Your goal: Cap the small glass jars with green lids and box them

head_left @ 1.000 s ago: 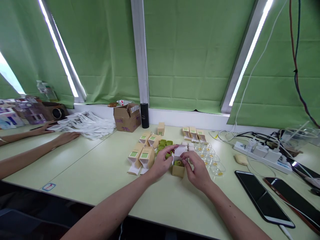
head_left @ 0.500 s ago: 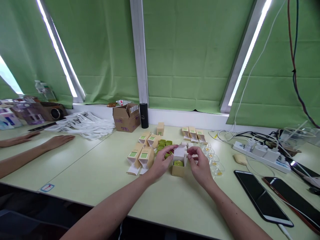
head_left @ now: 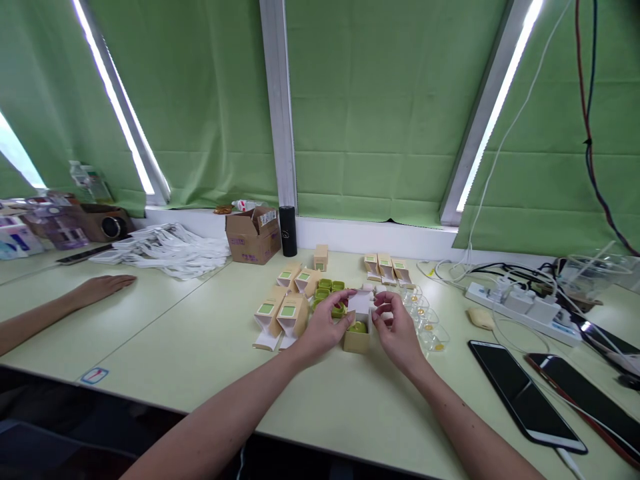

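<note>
A small open cardboard box (head_left: pixel 355 344) stands on the table between my hands, its white-lined lid raised at the back. Inside it sits a round green item (head_left: pixel 358 327), too small to name. My left hand (head_left: pixel 326 325) is closed at the box's left side, thumb by a side flap and fingertips at the raised lid. On the opposite side, my right hand (head_left: pixel 399 328) has its fingers curled in a pinch at the right flap. Just behind the left hand are several green cups (head_left: pixel 324 285), partly hidden.
Several tan boxes (head_left: pixel 294 315) with open flaps stand to the left, others (head_left: pixel 386 268) farther back. Clear plastic pieces (head_left: pixel 434 338) lie on the right, near phones (head_left: pixel 525 393) and a power strip (head_left: pixel 523 312). Another person's hand (head_left: pixel 103 288) rests at far left.
My left thumb has come in toward the box, and its left flap now tilts over the opening. The other person's arm has drawn back leftward; their second hand has left view.
</note>
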Available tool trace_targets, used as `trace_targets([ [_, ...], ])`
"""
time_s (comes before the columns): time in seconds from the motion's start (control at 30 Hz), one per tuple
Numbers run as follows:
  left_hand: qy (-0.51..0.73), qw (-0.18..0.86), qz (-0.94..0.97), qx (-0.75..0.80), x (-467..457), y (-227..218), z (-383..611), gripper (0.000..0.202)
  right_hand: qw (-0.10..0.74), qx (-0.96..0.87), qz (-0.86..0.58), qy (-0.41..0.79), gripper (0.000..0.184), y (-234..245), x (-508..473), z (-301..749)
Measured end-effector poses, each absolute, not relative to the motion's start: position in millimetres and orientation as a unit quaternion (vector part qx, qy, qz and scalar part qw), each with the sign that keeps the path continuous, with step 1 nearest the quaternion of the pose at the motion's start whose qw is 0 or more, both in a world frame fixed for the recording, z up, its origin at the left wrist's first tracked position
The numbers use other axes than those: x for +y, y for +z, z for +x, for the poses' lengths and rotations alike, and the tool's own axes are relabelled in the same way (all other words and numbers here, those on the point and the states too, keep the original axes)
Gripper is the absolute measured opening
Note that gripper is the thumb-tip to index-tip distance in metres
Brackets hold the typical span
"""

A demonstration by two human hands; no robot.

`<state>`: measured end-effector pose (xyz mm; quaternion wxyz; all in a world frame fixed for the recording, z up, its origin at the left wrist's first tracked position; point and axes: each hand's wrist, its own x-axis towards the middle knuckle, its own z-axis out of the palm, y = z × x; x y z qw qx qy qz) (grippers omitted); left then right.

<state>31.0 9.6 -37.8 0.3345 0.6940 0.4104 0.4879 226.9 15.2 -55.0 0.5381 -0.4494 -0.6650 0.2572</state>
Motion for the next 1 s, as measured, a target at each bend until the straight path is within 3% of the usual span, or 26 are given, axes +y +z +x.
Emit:
trace_targets([
  [0.6,0.490,0.314,0.705,0.406,5.7,-38.4,34.7,0.048,0.478,-0.706,-0.449,0.267,0.034,-59.3,13.0,223.8],
  [1.0,0.508,0.319,0.708,0.373,3.9,-37.3,35.6,0.038,0.500,-0.673,-0.430,0.335,0.040,-67.3,17.5,221.1],
])
